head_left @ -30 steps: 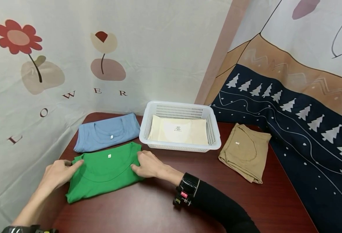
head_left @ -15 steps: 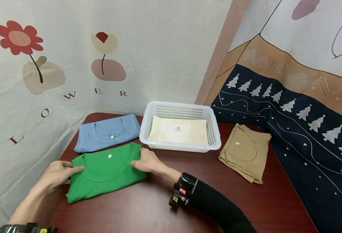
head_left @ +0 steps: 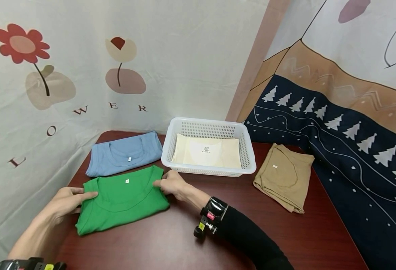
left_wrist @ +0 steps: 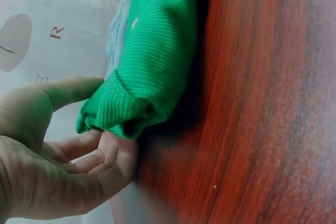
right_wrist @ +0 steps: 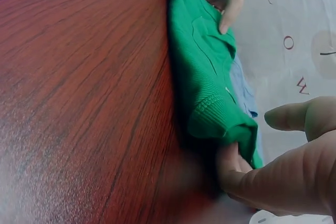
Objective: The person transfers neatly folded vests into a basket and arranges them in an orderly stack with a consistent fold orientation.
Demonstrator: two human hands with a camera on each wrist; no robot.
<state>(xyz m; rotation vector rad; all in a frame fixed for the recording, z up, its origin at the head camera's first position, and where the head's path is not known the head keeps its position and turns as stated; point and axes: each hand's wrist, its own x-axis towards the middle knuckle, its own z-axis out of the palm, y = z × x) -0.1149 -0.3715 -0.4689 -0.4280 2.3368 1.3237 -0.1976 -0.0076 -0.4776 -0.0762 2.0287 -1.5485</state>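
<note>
A folded green shirt [head_left: 123, 204] lies on the table between both hands, its neckline and small white label facing up. At its left end my left hand [head_left: 63, 200] pinches the edge, thumb on top and fingers [left_wrist: 113, 156] beneath. The right hand [head_left: 175, 183] is at the opposite end. In the right wrist view its fingers [right_wrist: 231, 166] curl in under the folded edge, while the thumb [right_wrist: 289, 116] stands slightly apart above the cloth. The shirt's underside is hidden.
Behind the green shirt lies a folded blue shirt [head_left: 105, 163]. A white plastic basket [head_left: 204, 172] holds a folded cream garment [head_left: 184, 150]. To the right is a folded tan shirt [head_left: 282, 180]. Printed curtains [head_left: 191, 67] hang behind the dark red table [head_left: 218, 198].
The right hand has drawn slightly outward along the shirt's right end, showing less thumb over the cloth. The left thumb has settled lower on the left edge. The shirt stays almost in place.
</note>
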